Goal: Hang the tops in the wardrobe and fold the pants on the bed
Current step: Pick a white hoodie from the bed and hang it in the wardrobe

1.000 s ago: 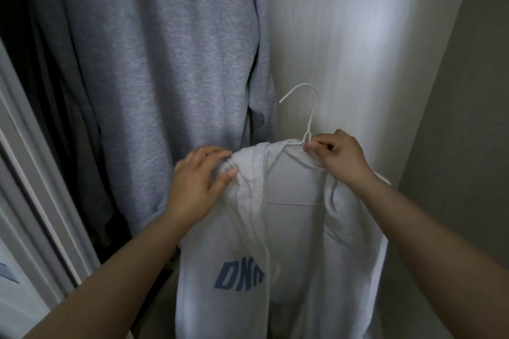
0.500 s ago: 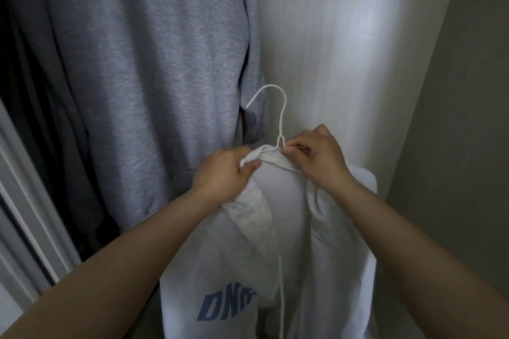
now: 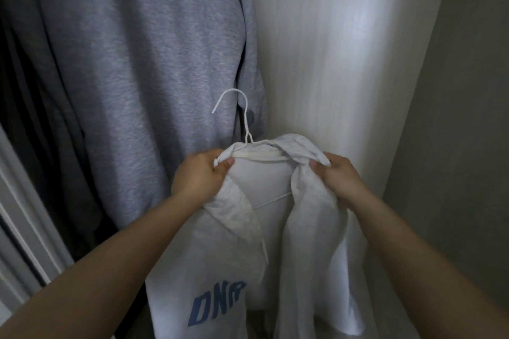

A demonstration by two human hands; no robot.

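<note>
Top (image 3: 220, 264): pale soft fleece, open down the front, blue block letters "DNA" low on its left panel; draped on the hanger, held up in front of the wardrobe, near centre.
Hanger (image 3: 246, 129): thin white wire, curved hook pointing left, free of any rail; shoulders inside the top's collar, crossbar showing in the open front.
Left hand (image 3: 199, 175): fingers and thumb curled, pinching the left collar edge.
Right hand (image 3: 337, 177): fingers curled, gripping a bunch of cloth at the right shoulder.
Wardrobe (image 3: 330, 49): pale wood-grain side panel at right, lit in a streak.
Inside: grey sweatshirt (image 3: 143, 69), heathered knit, hanging far left behind the hook.
Frame (image 3: 24, 217): white, ridged, at far left.
</note>
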